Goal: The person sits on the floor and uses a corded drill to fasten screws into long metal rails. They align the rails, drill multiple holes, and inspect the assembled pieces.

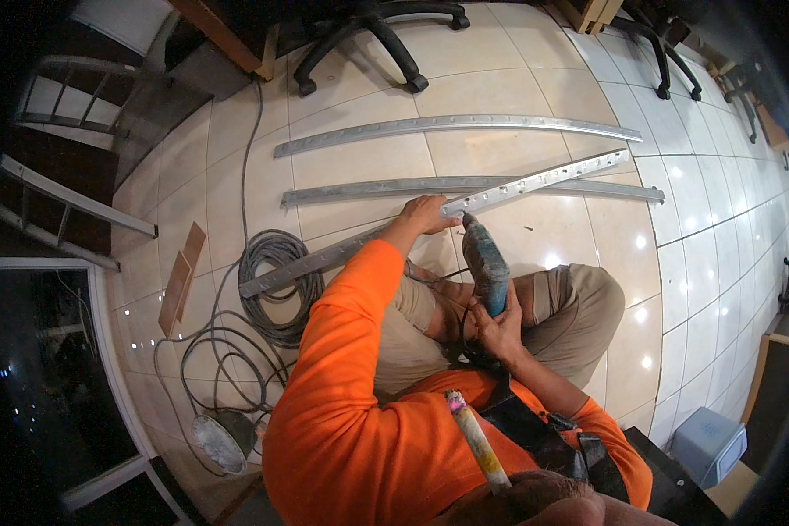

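Observation:
My left hand is closed round the middle of a long perforated metal channel, which slants from the cable coil at left up to the far right. In my right hand is a worn blue power drill, gripped by its rear end. Its nose points away from me and meets the channel just right of my left fingers; whether the bit has entered the metal cannot be made out. Two more metal channels lie on the floor beyond, the farther one apart and the nearer one passing under the held piece.
Beside my left arm lies a coiled grey cable, with loose loops running to a round lamp. Brown flat pieces rest farther left, near a ladder. A black chair base stands ahead; a blue-grey bin is at lower right.

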{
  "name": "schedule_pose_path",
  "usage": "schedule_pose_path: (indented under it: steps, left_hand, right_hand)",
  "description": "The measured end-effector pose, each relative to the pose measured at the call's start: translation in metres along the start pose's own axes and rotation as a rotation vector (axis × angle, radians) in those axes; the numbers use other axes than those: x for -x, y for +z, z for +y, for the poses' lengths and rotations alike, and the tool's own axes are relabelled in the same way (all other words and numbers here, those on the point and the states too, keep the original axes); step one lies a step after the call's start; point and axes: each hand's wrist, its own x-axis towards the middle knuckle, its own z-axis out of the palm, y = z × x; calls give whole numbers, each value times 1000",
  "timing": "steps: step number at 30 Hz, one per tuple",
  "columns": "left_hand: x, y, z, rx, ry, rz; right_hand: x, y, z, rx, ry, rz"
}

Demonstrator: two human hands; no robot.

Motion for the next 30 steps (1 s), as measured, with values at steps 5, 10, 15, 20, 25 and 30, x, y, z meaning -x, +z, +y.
schedule_pose_path:
  steps: [5,10,15,20,25,30]
  left_hand:
    - [-3,4,-5,-1,7,8]
    - [-1,2,-1,-9,19,5]
    - [-2,8,-9,-7,-2,29]
    - [-2,4,-2,1,-20,4]
    - [2,-2,2,-11,-24,-22]
    - [0,0,-2,-2,-11,-29]
  right_hand:
    - [-2,1,-23,-164,151,63]
    - [-2,-2,-15,-80,65,89]
    - [-2,-4,2,-115,77,107]
    - [-2,-9,12,-251,171,180]
    - [-2,-9,13,-317,180,212]
    - [1,-2,-1,-239,144,217]
